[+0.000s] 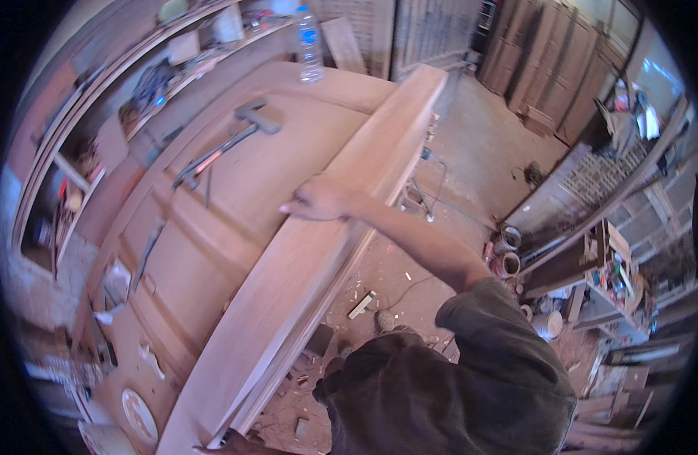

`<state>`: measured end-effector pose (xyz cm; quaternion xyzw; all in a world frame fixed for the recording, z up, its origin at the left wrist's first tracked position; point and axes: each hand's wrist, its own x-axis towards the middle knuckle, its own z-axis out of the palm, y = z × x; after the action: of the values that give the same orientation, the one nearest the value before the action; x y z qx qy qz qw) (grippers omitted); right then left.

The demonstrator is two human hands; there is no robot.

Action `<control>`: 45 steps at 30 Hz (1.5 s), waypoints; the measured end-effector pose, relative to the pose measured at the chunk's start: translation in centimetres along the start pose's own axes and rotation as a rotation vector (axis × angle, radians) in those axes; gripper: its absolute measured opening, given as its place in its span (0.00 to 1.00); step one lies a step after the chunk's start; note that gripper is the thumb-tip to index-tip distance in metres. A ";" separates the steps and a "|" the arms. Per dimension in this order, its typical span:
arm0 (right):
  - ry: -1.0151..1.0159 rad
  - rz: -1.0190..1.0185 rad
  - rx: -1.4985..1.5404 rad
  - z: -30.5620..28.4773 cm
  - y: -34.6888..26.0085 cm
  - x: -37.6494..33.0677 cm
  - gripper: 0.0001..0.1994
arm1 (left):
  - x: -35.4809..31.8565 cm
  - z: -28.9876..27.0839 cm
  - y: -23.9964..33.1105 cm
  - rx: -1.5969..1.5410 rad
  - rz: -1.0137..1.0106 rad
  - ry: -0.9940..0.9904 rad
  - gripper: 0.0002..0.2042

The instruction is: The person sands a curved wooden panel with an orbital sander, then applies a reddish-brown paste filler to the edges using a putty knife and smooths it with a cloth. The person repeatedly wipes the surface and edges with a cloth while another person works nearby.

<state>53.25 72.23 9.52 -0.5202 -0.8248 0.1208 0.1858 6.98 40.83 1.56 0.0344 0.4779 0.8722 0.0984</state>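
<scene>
A long, pale wooden board (288, 265) lies slantwise across the workbench, from the lower left to the upper middle. Across its upper face rests my right hand (322, 199), its fingers bent over the board's left edge. My left hand (239, 444) is at the bottom rim of the picture, closed at the board's near end; much of it is cut off and in shadow. Left of the board, a hammer (235, 140) and a thin chisel-like tool (148, 254) lie on a brown panelled wooden piece (220, 220).
A clear plastic bottle (309, 53) with a blue cap stands at the back. Wall shelves (99, 136) hold clutter. Wood scraps and a small white-edged block (362, 305) lie on the dusty floor, near my feet. Cans (507, 263) and a cluttered rack (614, 280) stand on the right.
</scene>
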 end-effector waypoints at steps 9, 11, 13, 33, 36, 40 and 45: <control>-0.052 0.052 0.081 -2.2 -2.7 0.4 0.29 | 2.2 0.5 -2.6 0.213 0.003 -0.152 0.19; -0.089 0.104 0.164 -0.5 -2.0 1.1 0.24 | 2.9 -1.7 -1.6 0.106 -0.131 -0.067 0.17; -0.045 -0.022 0.459 2.5 -0.4 0.1 0.14 | 2.7 -5.1 -1.9 0.015 -0.198 0.021 0.15; 0.326 -0.530 -0.260 0.2 -10.0 -2.2 0.16 | -24.5 -35.1 -11.0 1.147 -0.789 0.315 0.24; 0.205 -0.723 -0.134 3.5 -19.6 -1.3 0.17 | -19.7 -39.4 -11.8 1.181 -0.648 0.240 0.24; 0.026 -0.966 0.005 8.8 -31.9 -0.9 0.18 | -10.5 -37.9 -8.5 1.116 -0.490 0.199 0.26; -0.108 -1.190 0.027 13.8 -42.9 -1.2 0.20 | -5.7 -38.1 -7.8 0.912 -0.365 0.302 0.25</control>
<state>12.87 52.68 13.66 0.0407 -0.9812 0.0328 0.1860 7.82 12.22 -25.45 -0.1365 0.8168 0.5389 0.1542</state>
